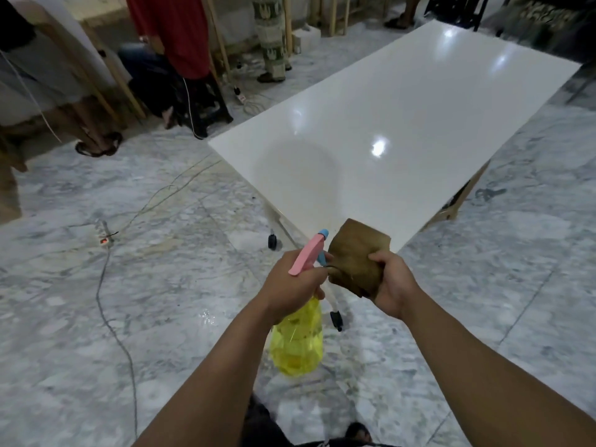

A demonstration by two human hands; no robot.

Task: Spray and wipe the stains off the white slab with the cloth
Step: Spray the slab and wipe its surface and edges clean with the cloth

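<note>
Slab sits ahead of me on a wheeled frame, its near corner just beyond my hands, running far-right over the marble floor; glossy, lamp glare on it, stains too faint to tell. My left hand is wrapped around the neck of the yellow spray bottle, pink trigger head up, nozzle toward the slab. My right hand clutches the folded brown cloth, just right of the nozzle, over the near corner.
</note>
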